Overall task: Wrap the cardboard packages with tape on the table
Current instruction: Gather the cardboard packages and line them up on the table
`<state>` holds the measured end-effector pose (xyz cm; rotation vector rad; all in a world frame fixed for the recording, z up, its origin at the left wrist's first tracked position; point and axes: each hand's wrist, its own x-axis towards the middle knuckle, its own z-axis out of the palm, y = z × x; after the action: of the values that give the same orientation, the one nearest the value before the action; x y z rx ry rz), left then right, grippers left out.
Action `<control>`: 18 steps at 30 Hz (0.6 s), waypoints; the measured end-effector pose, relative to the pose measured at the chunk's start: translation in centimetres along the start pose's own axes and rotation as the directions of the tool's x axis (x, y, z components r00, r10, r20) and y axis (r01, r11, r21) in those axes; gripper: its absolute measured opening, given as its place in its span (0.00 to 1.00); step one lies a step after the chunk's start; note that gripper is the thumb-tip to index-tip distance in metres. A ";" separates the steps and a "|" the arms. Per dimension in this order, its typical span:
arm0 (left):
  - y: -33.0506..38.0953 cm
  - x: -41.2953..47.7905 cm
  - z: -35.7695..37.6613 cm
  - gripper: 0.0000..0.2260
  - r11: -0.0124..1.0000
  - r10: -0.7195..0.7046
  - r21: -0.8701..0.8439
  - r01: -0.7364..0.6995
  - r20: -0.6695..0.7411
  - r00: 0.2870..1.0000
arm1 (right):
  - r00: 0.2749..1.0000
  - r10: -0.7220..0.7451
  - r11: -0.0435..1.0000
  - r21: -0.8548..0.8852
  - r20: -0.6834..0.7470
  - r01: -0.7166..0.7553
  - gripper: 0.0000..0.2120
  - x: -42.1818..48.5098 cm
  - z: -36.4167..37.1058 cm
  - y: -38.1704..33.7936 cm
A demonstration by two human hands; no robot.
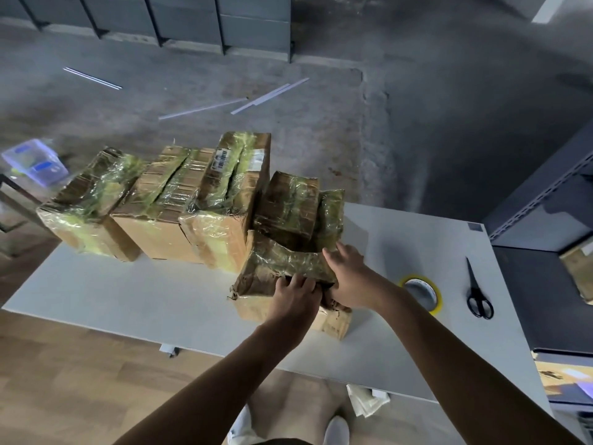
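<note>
Several cardboard packages wrapped in yellowish clear tape stand in a row on the white table (pixel 128 293). The nearest package (pixel 276 271) lies in front of me, crumpled and partly taped. My left hand (pixel 296 292) grips its near top edge with curled fingers. My right hand (pixel 348 271) holds its right side, fingers over the top and thumb wrapped lower down. Behind it stands a smaller dark package (pixel 288 207). A yellow tape roll (pixel 423 292) lies flat on the table right of my right forearm.
Black scissors (pixel 478 293) lie right of the tape roll. Three larger taped boxes (pixel 167 203) line the far left of the table. A clear plastic bin (pixel 35 162) sits on the floor at left. Dark metal shelving (pixel 545 220) stands at right.
</note>
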<state>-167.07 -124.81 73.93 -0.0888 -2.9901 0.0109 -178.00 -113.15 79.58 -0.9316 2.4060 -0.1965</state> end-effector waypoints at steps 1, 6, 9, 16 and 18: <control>0.1 0.0 0.1 0.13 1.000 0.001 -0.012 -0.002 -0.052 0.999 | 1.000 -0.001 1.000 0.003 -0.001 0.001 0.38 -0.1 0.1 0.1; 0.1 -1.2 0.9 0.12 0.988 0.116 -0.066 -0.140 -0.280 0.953 | 0.997 -0.049 0.986 0.155 -0.062 0.059 0.40 -0.5 0.9 1.9; -0.3 -1.2 1.1 0.10 0.978 0.158 -0.078 -0.192 -0.317 0.935 | 0.990 -0.071 0.974 0.208 -0.121 0.095 0.42 -0.6 1.3 2.5; -1.1 -0.9 1.4 0.08 0.973 0.170 -0.098 -0.210 -0.310 0.935 | 0.993 -0.009 0.983 0.182 -0.116 0.030 0.44 0.0 1.7 0.9; -1.2 -1.2 1.4 0.06 0.973 0.184 -0.074 -0.218 -0.319 0.930 | 0.993 0.007 0.978 0.207 -0.121 0.018 0.42 0.0 1.9 0.8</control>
<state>-166.20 -126.11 72.43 -0.3744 -2.6521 -0.1309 -177.40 -112.43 77.71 -0.8517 2.4348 -0.5095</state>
